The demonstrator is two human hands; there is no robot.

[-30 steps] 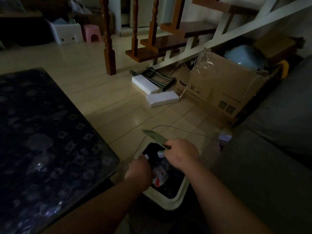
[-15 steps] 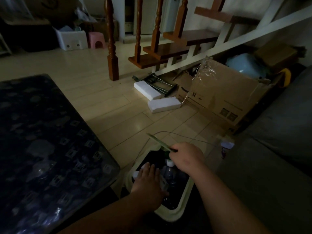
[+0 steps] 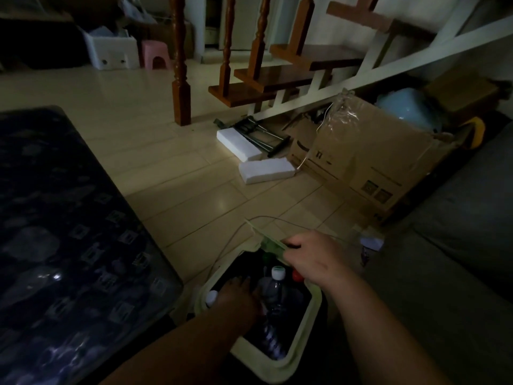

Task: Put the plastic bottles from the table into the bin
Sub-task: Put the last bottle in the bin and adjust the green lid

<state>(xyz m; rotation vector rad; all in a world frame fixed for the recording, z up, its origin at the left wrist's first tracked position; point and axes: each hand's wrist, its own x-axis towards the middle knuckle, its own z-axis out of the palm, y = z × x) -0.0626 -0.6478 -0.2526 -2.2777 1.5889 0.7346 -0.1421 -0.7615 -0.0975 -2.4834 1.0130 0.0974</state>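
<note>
A pale green bin (image 3: 311,343) stands on the floor between the table and the sofa. Its lid (image 3: 268,240) is tipped up, and my right hand (image 3: 313,257) is shut on it. Inside lie clear plastic bottles; one with a white cap (image 3: 273,295) points up in the middle. A red cap (image 3: 297,276) shows under my right hand. My left hand (image 3: 238,298) reaches down into the bin, fingers spread over the bottles next to another white cap (image 3: 212,297). Whether it grips a bottle is hidden in the dark.
The dark patterned table (image 3: 61,245) fills the left. A grey sofa (image 3: 458,245) is on the right. A cardboard box (image 3: 369,159), two white foam blocks (image 3: 263,169) and a wooden staircase (image 3: 277,76) lie ahead. A thin cable (image 3: 236,240) runs past the bin.
My left hand has gone deeper into the bin and its fingers have spread over the bottles. My right hand keeps the lid up.
</note>
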